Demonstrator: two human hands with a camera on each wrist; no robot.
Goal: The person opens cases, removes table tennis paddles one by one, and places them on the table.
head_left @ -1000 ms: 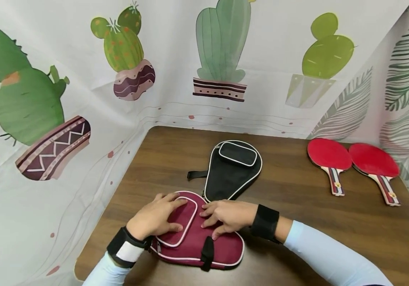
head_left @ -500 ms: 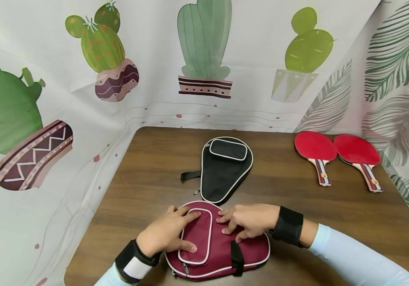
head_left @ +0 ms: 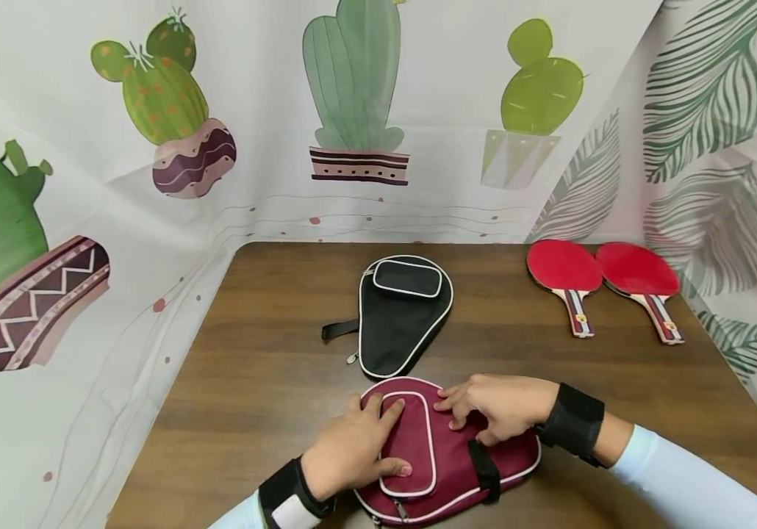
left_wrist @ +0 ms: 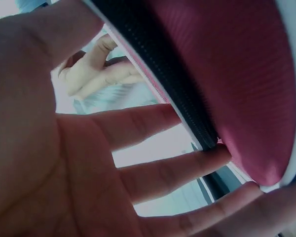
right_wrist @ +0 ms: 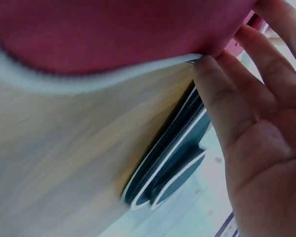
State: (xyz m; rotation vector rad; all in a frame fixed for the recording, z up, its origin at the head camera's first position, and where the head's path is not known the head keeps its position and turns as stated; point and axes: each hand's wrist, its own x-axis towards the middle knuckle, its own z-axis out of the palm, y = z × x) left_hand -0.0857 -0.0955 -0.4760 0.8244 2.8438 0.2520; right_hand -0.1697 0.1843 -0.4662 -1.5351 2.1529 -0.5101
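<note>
A maroon paddle case (head_left: 458,470) with white piping, a front pocket and a black strap lies near the front of the table. My left hand (head_left: 350,450) rests on its left part, fingers spread, thumb and fingertips touching the pocket. On the upper right part, my right hand (head_left: 500,405) touches the case with slightly bent fingers. The left wrist view shows the left fingers (left_wrist: 153,180) stretched along the case's dark zipper edge. Under the right fingertips in the right wrist view is the maroon fabric (right_wrist: 113,34). Neither hand visibly grips anything.
Just behind the maroon case lies a black paddle case (head_left: 395,330) with white piping and a side strap. Two red table tennis paddles (head_left: 565,266) lie at the back right of the wooden table (head_left: 253,382). A cactus-print cloth (head_left: 253,95) hangs behind.
Both hands have moved right with the maroon case, which has slid away from the black case, uncovering its narrow tip and zipper pull. The head view has shifted too.
</note>
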